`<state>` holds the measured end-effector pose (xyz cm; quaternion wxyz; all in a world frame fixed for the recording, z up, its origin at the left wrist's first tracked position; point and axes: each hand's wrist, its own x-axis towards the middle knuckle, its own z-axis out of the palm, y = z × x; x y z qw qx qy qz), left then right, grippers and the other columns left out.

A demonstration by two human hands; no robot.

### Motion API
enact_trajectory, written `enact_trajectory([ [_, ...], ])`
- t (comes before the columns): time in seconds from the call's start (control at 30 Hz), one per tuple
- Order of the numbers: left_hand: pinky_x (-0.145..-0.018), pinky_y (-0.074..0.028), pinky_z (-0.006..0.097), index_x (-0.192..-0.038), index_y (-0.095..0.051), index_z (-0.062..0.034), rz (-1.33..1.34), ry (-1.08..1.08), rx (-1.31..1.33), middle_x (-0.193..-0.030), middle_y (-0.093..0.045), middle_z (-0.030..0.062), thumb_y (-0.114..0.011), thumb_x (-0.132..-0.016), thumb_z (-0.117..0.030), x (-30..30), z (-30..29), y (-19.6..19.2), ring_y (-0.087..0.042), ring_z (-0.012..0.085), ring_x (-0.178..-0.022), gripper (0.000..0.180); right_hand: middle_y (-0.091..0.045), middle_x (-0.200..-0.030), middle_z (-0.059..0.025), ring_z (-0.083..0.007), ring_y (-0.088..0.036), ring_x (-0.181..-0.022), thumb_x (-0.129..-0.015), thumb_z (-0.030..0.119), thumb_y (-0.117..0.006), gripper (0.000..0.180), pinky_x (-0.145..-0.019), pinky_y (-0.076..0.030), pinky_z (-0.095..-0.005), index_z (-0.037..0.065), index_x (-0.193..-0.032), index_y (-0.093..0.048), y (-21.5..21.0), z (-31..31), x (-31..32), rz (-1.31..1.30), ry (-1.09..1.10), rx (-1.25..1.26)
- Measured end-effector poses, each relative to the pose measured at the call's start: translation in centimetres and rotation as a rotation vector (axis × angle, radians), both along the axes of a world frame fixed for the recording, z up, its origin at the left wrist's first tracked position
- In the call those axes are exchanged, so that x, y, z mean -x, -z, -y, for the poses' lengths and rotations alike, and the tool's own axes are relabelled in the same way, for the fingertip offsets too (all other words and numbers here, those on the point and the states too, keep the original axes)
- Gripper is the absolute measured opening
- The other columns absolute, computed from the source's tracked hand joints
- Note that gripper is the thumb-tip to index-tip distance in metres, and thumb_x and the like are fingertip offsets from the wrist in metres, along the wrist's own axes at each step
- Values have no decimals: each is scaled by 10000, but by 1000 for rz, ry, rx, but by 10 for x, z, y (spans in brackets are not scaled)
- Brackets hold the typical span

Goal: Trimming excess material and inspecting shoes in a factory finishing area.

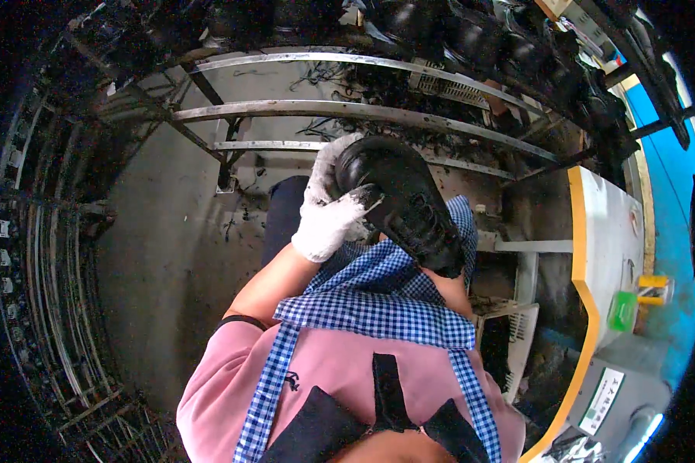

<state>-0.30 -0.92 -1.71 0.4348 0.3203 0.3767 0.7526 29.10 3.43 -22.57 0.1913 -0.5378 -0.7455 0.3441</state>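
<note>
A black lace-up shoe (409, 197) is held over my lap, its rounded toe up and to the left and its laced part sloping down to the right. My left hand (328, 208), in a white glove with dark-stained fingertips, is closed around the toe end, with the thumb lying across it. At the shoe's lower right end, my bare right wrist (453, 289) meets the black material. The shoe hides my right hand and its fingers. Beneath lies my blue-and-white checked apron (371, 266).
A metal rack (286, 109) with several black shoes on top stands ahead. Another rack (50, 270) runs along the left. At right are a yellow-edged white panel (610, 224), a green object (622, 311) and a pale crate (521, 339). Dark scraps litter the floor.
</note>
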Motion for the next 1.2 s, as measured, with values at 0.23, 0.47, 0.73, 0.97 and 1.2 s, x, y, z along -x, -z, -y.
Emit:
enact_trajectory([
  [0.23, -958, -374, 315, -1252, -411, -20, -257, 6, -38, -1193, -486, 89, -745, -684, -182, 17, -5, 2, -474, 187, -1099, 679, -594, -1085, -132, -260, -571, -975, -771, 156, -662, 415, -863, -436, -338, 15, -1142, -539, -104, -28, 30, -192, 34, 107],
  [0.47, -932, -392, 326, -1176, -506, -7, -538, 339, 55, -1157, -530, 126, -761, -655, -354, 23, -7, -5, -508, 201, -1071, 675, -581, -1047, -83, -165, -562, -921, -737, 37, -691, 468, -788, -456, -271, 17, -1170, -515, -233, -40, 74, -342, -352, -39],
  [0.73, -915, -406, 297, -1161, -503, -33, -416, 301, 29, -1102, -542, 51, -802, -615, -286, 8, -3, 14, -515, 152, -1025, 672, -519, -1099, -50, -56, -489, -769, -629, 10, -781, 603, -647, -409, -182, 1, -1156, -490, -210, -43, 113, -670, -612, -21],
  [0.97, -899, -416, 299, -1152, -520, -21, -336, 489, 170, -1065, -580, 75, -764, -652, -297, 8, 4, 28, -546, 153, -984, 621, -524, -1057, -79, -148, -549, -935, -694, -4, -719, 535, -780, -450, -249, 18, -1183, -502, -196, -39, 110, -557, -605, -62],
  [1.2, -876, -430, 295, -1141, -536, -29, -540, 394, 148, -1043, -589, 76, -749, -668, -293, 2, 7, 20, -556, 153, -965, 583, -580, -809, -81, -179, -571, -695, -767, -2, -630, 312, -574, -450, -252, 99, -1062, -647, -237, -23, 82, -269, -619, -372],
])
